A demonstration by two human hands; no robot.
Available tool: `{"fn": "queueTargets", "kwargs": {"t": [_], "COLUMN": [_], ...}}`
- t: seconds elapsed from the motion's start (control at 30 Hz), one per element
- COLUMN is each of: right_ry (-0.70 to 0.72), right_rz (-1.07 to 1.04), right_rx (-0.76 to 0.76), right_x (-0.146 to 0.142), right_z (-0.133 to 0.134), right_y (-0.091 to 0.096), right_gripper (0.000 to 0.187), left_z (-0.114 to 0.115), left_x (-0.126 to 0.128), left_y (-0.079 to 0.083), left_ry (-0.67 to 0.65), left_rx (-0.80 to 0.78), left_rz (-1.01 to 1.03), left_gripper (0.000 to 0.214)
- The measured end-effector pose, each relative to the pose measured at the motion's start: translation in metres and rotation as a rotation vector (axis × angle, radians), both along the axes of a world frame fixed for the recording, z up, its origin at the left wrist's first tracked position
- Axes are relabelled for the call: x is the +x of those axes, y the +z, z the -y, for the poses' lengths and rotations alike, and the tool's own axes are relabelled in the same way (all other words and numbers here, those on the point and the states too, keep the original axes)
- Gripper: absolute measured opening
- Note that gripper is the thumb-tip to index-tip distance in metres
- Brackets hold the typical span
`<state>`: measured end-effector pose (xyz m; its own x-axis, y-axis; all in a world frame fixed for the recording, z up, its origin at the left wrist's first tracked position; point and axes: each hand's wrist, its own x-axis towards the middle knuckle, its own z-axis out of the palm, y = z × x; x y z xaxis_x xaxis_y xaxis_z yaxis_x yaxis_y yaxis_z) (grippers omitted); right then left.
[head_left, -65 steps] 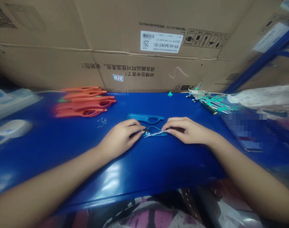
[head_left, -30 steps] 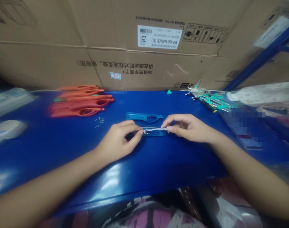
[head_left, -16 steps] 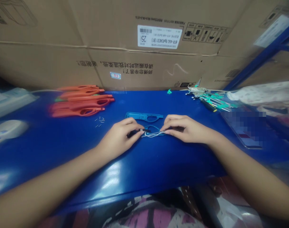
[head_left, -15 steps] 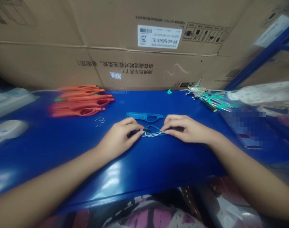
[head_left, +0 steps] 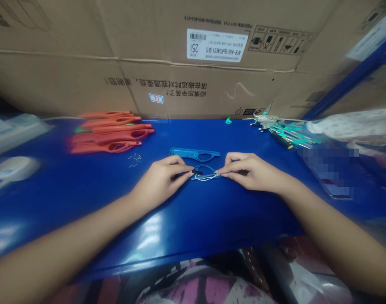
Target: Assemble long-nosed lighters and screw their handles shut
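Observation:
My left hand [head_left: 164,177] pinches a small black part [head_left: 197,172] with thumb and forefinger. White wires [head_left: 207,177] run from that part across to my right hand [head_left: 248,171], whose closed fingertips grip them at the other end. Below both hands lies a blue plastic casing half [head_left: 207,168] with a looped handle opening; its ends are partly covered by my fingers. Just behind it rests a second blue casing half [head_left: 193,154], showing its hollow inside, untouched by either hand.
Orange lighter-like casings [head_left: 112,135] are stacked at the left, near several tiny screws or pins [head_left: 135,158]. At the right are metal rods with green parts [head_left: 289,131], a screwdriver [head_left: 283,140] and a phone [head_left: 326,177]. A large cardboard box [head_left: 161,50] borders the blue table [head_left: 180,236] behind.
The black part in my left fingers sits slightly nearer the casing, and the white wires lie flatter. My right hand keeps nearly the same pose. The whole view has shifted slightly.

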<state>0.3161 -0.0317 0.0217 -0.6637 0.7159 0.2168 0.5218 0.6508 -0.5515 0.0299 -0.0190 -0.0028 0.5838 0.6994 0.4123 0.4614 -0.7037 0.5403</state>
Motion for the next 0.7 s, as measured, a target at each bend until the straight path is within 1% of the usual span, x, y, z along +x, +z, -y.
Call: {"fn": "queueTargets", "kwargs": {"t": [0.17,0.4,0.6,0.7], "right_ry": [-0.019,-0.066,-0.079,-0.099], "right_rz": [0.022,0.059,0.106,0.083], "right_rx": [0.045,0.101,0.151,0.124], "right_x": [0.0000,-0.0027,-0.0031,-0.0042], "right_z": [0.0020,0.0048,0.0040,0.0026], "right_y": [-0.0011,-0.0002,-0.0024,-0.0012], "right_gripper": [0.024,0.021,0.019,0.018], "left_z": [-0.0014,-0.0005,-0.0027,-0.0031], "left_x": [-0.0011,-0.0006,-0.0007,-0.0003], "left_y": [-0.0021,0.0004,-0.0014,-0.0021], "left_ry": [-0.002,0.009,-0.018,-0.008], "left_rx": [0.005,0.034,-0.016,-0.052], "left_rz": [0.002,-0.006,0.018,0.040], "left_gripper": [0.020,0.019,0.021,0.021]}}
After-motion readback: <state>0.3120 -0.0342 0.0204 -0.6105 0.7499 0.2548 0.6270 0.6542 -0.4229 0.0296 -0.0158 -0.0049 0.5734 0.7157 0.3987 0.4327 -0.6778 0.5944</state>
